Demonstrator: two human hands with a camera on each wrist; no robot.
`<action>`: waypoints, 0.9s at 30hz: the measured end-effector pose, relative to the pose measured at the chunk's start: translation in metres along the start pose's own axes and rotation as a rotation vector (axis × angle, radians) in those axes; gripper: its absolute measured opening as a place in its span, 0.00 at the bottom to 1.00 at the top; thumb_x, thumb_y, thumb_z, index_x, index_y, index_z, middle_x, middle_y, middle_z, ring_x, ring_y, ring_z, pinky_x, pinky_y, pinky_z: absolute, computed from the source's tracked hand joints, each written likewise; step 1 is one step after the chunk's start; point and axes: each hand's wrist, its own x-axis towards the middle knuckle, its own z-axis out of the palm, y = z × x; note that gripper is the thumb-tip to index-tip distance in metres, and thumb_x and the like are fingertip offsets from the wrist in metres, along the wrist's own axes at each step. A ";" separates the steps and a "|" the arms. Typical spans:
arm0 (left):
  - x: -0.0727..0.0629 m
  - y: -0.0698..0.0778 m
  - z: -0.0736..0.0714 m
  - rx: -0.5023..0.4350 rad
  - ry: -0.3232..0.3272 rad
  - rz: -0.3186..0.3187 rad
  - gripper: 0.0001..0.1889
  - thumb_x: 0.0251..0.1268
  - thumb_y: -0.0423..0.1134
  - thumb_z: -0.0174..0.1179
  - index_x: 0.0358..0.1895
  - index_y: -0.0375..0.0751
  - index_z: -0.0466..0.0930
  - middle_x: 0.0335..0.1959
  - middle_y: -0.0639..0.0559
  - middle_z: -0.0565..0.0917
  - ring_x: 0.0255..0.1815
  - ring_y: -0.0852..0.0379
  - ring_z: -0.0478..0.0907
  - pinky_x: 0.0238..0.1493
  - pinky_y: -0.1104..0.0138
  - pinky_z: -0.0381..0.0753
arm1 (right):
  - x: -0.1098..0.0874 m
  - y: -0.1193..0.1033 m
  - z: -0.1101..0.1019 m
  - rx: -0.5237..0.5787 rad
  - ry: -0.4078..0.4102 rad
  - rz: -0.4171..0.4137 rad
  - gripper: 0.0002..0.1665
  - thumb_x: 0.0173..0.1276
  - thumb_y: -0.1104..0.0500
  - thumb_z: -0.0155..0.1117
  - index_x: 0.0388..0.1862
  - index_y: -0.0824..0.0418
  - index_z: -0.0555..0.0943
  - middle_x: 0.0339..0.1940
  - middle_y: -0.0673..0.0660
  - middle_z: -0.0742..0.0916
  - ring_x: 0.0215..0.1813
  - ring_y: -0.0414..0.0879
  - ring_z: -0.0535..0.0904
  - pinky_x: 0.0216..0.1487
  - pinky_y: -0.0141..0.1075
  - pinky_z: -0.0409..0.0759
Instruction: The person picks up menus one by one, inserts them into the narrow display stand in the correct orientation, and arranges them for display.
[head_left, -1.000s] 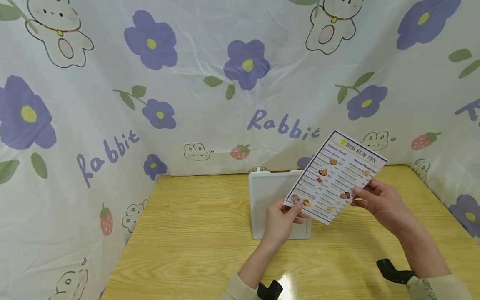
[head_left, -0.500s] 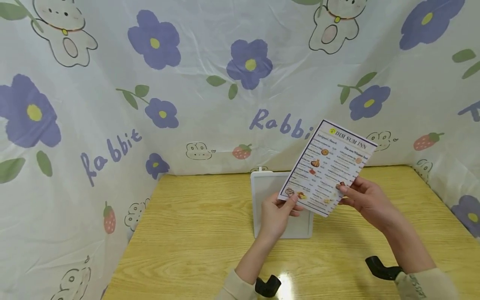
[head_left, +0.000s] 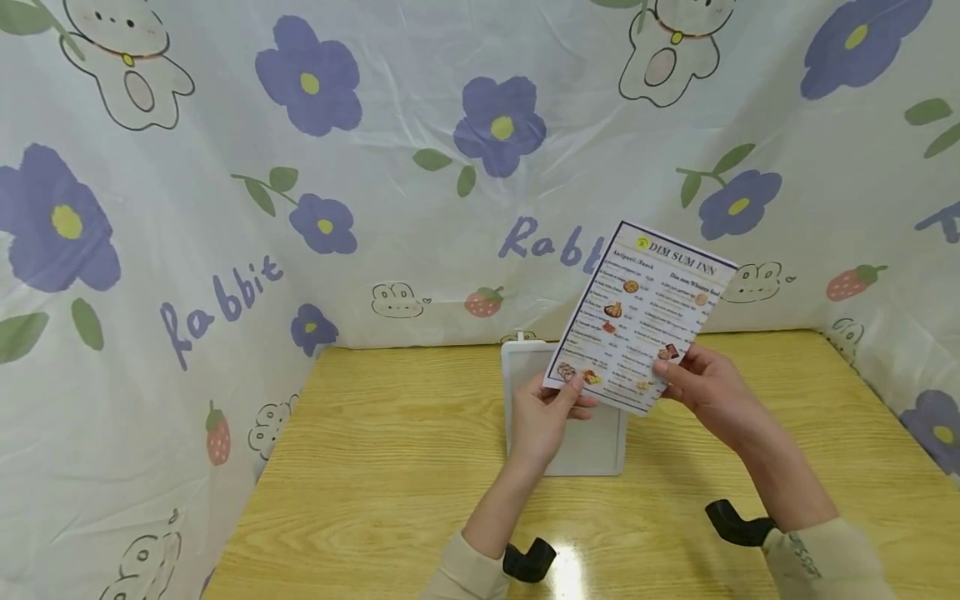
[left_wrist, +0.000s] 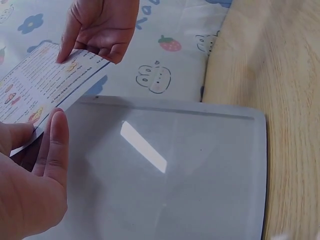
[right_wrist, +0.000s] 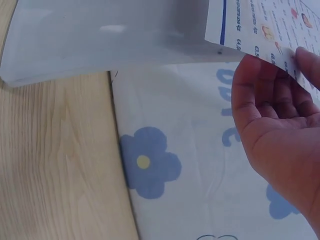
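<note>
A printed menu sheet [head_left: 637,317], headed "DIM SUM INN", is held up tilted in the head view, its printed side facing the camera. My left hand [head_left: 542,421] pinches its lower left corner between thumb and fingers. On the lower right edge, my right hand [head_left: 712,387] grips the sheet with the thumb on the front and the fingers behind. Behind the menu stands a light grey framed panel [head_left: 585,450], partly covered by the sheet and my left hand. In the left wrist view the panel [left_wrist: 200,165] has a glossy face with a bright reflection.
The panel stands at the back of a wood-grain table [head_left: 390,467]. A white curtain [head_left: 405,200] with purple flowers, rabbits and strawberries hangs behind and at both sides. Black curved mounts [head_left: 528,560] stick out at both wrists.
Both hands have carried the menu sheet up and to the left, so it covers more of the "Rabbit" lettering. Both grips stay the same, and the panel stays in place.
</note>
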 end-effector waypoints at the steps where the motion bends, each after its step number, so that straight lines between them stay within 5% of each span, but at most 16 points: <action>1: 0.000 0.001 -0.001 0.001 0.000 0.002 0.10 0.73 0.33 0.64 0.49 0.28 0.84 0.35 0.36 0.88 0.34 0.42 0.88 0.35 0.61 0.89 | 0.001 0.000 0.001 -0.013 0.004 -0.003 0.16 0.81 0.62 0.57 0.63 0.64 0.75 0.56 0.51 0.87 0.53 0.46 0.86 0.48 0.37 0.85; 10: 0.002 0.008 -0.008 -0.009 -0.004 0.024 0.10 0.72 0.32 0.64 0.49 0.27 0.84 0.36 0.36 0.89 0.31 0.48 0.89 0.34 0.59 0.89 | 0.010 -0.007 0.006 -0.100 -0.005 -0.047 0.20 0.81 0.62 0.57 0.68 0.66 0.73 0.56 0.50 0.87 0.53 0.45 0.86 0.49 0.37 0.86; 18: 0.008 0.016 -0.020 0.042 0.015 0.059 0.10 0.72 0.31 0.64 0.46 0.24 0.83 0.36 0.34 0.88 0.31 0.38 0.88 0.33 0.59 0.89 | 0.017 -0.014 0.007 -0.191 0.003 -0.038 0.18 0.81 0.60 0.57 0.62 0.70 0.72 0.52 0.52 0.87 0.50 0.45 0.86 0.49 0.35 0.85; 27: 0.020 0.038 -0.028 0.203 0.088 0.115 0.10 0.70 0.33 0.67 0.46 0.28 0.86 0.37 0.40 0.89 0.36 0.57 0.85 0.35 0.69 0.85 | 0.021 -0.023 0.009 -0.267 0.004 -0.019 0.19 0.81 0.58 0.58 0.57 0.73 0.71 0.51 0.57 0.85 0.49 0.45 0.85 0.47 0.36 0.85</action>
